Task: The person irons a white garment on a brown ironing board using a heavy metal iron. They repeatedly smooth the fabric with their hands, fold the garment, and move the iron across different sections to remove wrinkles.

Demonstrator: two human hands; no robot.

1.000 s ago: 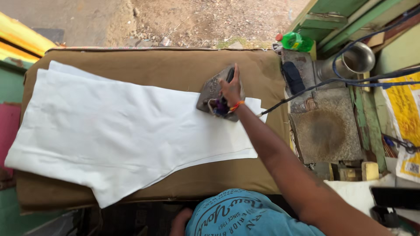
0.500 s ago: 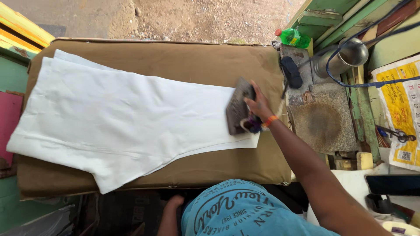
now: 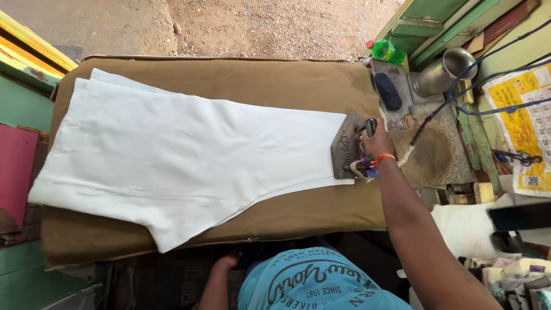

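A white garment (image 3: 189, 155) lies flat on a brown-covered table (image 3: 229, 86), its narrow end pointing right. A heavy dark metal iron (image 3: 346, 144) rests on that right end, its tip toward the far side. My right hand (image 3: 374, 146) grips the iron's handle; an orange band is on the wrist. My left hand (image 3: 227, 261) hangs low by the table's near edge, below the cover, and its fingers are mostly hidden.
Right of the table a scorched stone slab (image 3: 439, 155) holds a black pad (image 3: 389, 92). A steel cup (image 3: 439, 72) and a green bottle (image 3: 387, 51) stand behind it. Blue cords (image 3: 488, 74) cross above. A yellow calendar (image 3: 519, 126) and dark phone (image 3: 519, 217) sit at the right.
My right hand has slid the iron to the right along the garment, from its upper middle part to its right end. The garment has stayed put.
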